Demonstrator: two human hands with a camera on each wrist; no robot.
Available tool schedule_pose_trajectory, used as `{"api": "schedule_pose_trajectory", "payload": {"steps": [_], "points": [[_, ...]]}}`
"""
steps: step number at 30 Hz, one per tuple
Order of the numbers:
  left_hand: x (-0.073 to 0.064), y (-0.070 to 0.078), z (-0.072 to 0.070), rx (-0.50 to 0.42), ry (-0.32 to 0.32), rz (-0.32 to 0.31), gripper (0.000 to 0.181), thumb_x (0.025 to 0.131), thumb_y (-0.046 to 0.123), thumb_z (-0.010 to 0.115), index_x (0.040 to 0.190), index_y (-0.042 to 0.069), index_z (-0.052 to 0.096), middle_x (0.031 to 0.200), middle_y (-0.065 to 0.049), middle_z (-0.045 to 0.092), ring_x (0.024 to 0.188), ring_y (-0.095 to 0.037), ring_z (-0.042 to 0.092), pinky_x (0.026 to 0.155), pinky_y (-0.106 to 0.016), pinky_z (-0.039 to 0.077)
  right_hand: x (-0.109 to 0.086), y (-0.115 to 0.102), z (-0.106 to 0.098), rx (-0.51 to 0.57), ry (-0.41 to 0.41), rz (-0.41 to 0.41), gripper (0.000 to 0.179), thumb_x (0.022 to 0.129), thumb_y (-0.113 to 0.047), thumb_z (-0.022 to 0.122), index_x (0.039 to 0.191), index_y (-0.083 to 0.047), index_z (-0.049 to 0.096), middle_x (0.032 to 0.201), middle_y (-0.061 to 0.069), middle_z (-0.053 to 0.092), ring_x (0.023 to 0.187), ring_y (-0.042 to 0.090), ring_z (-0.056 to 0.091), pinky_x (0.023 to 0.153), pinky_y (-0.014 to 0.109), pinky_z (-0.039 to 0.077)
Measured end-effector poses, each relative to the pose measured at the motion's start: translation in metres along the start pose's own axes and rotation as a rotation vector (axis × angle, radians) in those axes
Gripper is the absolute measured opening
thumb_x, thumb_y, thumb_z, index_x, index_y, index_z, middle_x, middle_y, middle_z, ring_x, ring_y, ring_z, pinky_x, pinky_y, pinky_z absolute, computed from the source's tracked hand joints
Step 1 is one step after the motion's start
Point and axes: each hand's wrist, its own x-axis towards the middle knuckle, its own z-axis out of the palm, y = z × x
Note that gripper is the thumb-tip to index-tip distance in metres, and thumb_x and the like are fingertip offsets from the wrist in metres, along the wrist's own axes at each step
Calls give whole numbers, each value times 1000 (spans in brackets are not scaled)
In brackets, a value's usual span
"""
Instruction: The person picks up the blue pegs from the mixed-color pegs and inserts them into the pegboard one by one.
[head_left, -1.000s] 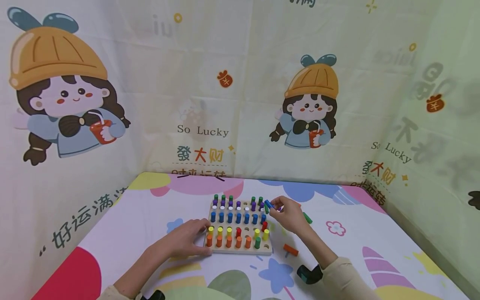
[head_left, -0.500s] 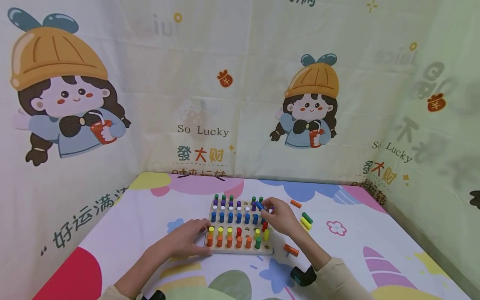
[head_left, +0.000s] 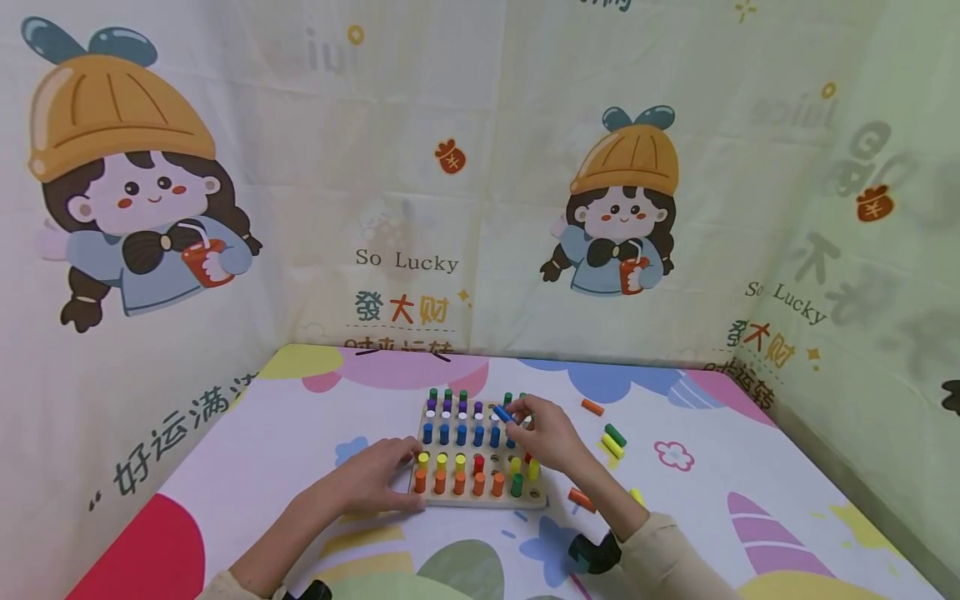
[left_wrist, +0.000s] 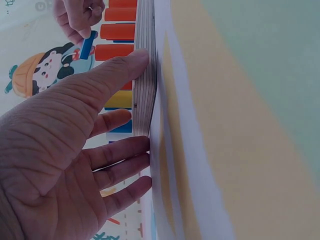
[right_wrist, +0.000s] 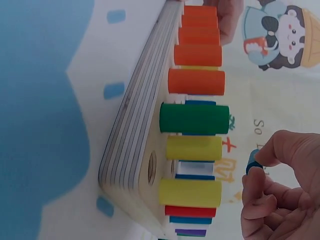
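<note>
A wooden pegboard lies on the table with rows of orange, yellow, blue, white, purple and green pegs standing in it, plus a few red ones. My left hand rests against its near left corner; the thumb touches the front edge, and the other fingers extend along the left side. Over the back right part, my right hand pinches a blue peg between thumb and fingertips. That peg is tilted and held above the board. The right hand hides some pegs at the back right in the head view.
Loose pegs lie right of the board: an orange peg, a green peg, a yellow peg, another orange peg, and a yellow peg beside the right forearm. A printed cloth backdrop stands behind the table.
My right hand has moved left across the back of the board, carrying the blue peg. Loose pegs to its right have come into view. My left hand has stayed in place.
</note>
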Motion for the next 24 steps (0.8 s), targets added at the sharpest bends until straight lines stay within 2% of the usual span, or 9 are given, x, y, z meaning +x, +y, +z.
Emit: {"api": "schedule_pose_trajectory", "payload": {"steps": [5, 14, 19, 24], "points": [[0, 0, 0, -7, 1, -1, 71, 78, 49, 86, 133, 14, 58, 123, -5, 63, 114, -25, 56, 105, -56, 47, -2, -5, 3, 6, -17, -33, 19, 94, -8, 70, 113, -5, 68, 94, 2, 63, 80, 18, 57, 61, 28, 54], [0, -1, 0, -9, 3, 11, 71, 78, 49, 86, 133, 13, 58, 122, -5, 64, 113, -25, 57, 104, -55, 47, 0, -10, 10, 29, -52, -31, 21, 92, -8, 74, 112, -6, 68, 93, 2, 62, 86, 18, 58, 75, 30, 57], [-1, -1, 0, -10, 3, 19, 71, 78, 49, 86, 132, 12, 57, 122, -6, 63, 113, -26, 56, 104, -56, 47, 1, -11, 14, 59, -68, -81, 21, 90, -6, 74, 111, -6, 69, 94, 1, 63, 87, 18, 58, 79, 31, 57], [-1, -1, 0, -7, 7, 31, 70, 79, 49, 86, 132, 13, 58, 122, -6, 63, 113, -26, 56, 104, -56, 47, 2, -15, 17, 58, -73, -116, 21, 89, -5, 74, 109, -5, 68, 94, 2, 63, 85, 18, 57, 78, 31, 56]]}}
